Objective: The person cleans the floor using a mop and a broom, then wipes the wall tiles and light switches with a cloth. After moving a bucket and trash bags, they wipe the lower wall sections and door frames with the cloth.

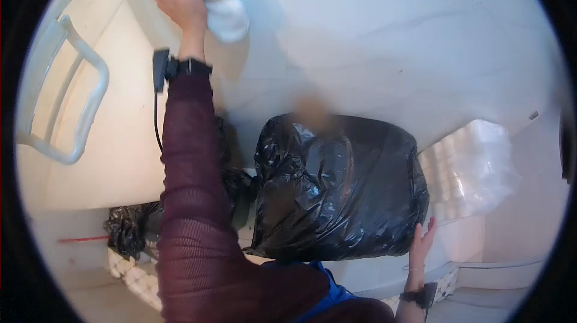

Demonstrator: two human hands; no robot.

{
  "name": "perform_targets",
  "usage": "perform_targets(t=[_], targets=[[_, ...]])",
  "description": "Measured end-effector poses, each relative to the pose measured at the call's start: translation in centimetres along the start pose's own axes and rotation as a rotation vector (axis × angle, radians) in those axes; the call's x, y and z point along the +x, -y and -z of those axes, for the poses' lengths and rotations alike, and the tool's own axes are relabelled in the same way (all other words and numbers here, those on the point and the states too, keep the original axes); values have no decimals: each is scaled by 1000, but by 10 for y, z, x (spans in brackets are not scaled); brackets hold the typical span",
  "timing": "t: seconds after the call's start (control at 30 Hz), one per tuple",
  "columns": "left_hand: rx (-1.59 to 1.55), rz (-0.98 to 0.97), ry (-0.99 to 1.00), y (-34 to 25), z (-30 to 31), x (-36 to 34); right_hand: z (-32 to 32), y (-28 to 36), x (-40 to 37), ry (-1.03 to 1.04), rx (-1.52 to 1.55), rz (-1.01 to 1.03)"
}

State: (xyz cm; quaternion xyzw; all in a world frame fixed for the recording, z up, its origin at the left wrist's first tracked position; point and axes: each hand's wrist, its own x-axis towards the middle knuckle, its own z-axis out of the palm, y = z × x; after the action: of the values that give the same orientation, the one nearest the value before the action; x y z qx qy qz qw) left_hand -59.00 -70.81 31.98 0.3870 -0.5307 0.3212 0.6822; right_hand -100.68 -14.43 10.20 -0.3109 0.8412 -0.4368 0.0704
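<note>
My left hand [178, 3] is raised at the upper left, its fingers spread over a white cloth [225, 13] that lies against the pale marbled surface. At the lower right, my right hand [423, 240] has its fingers apart beside the lower right corner of a large, full black plastic bag [342, 187]. That hand holds nothing, and whether its fingertips touch the bag is hard to tell. A clear plastic pack of white items [475, 169] is just right of the bag.
A pale curved rail [93, 91] stands out at the left. Another black bag [129, 227] lies at the lower left near a thin red strip [83, 239]. Patterned edging [135, 281] runs along the bottom. A small dark object [534, 115] is at the right.
</note>
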Motion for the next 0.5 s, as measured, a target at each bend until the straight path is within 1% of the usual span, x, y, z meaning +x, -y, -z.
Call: perform_targets(t=[0.03, 0.07, 0.1, 0.13, 0.17, 0.2, 0.23, 0.3, 0.33, 0.37, 0.4, 0.47, 0.5], targets=[[128, 53, 11, 20, -7, 6, -10, -8, 8, -2, -44, 41], [252, 106, 15, 25, -8, 10, -19, -16, 14, -9, -86, 86], [313, 120, 48, 21, -2, -12, -28, -23, 16, -6, -81, 83], [374, 133, 79, 10, 7, -47, -36, -31, 19, -19, -224, 111], [-45, 291, -39, 6, 6, -81, -45, -38, 21, -28, -366, 139], [-606, 694, -102, -17, 17, -121, -55, -45, 19, -74, -571, 173], [-734, 972, -80, -26, 27, -166, -60, -42, 18, -64, -563, 176], [-823, 1641, 50, -33, 37, -255, -65, -34, 12, -99, -742, 150], [-849, 1943, 125, -34, 34, -287, -66, -39, 13, -115, -711, 165], [-849, 2116, 151, -41, 30, -297, -66, -38, 13, -109, -713, 165], [-844, 2118, 157, -42, 24, -302, -66, -35, 12, -109, -729, 163], [-924, 1965, -95, -73, 0, -264, -67, -32, 11, -131, -747, 119], [-932, 1770, -89, -79, -17, -244, -70, -34, 12, -136, -739, 126]])
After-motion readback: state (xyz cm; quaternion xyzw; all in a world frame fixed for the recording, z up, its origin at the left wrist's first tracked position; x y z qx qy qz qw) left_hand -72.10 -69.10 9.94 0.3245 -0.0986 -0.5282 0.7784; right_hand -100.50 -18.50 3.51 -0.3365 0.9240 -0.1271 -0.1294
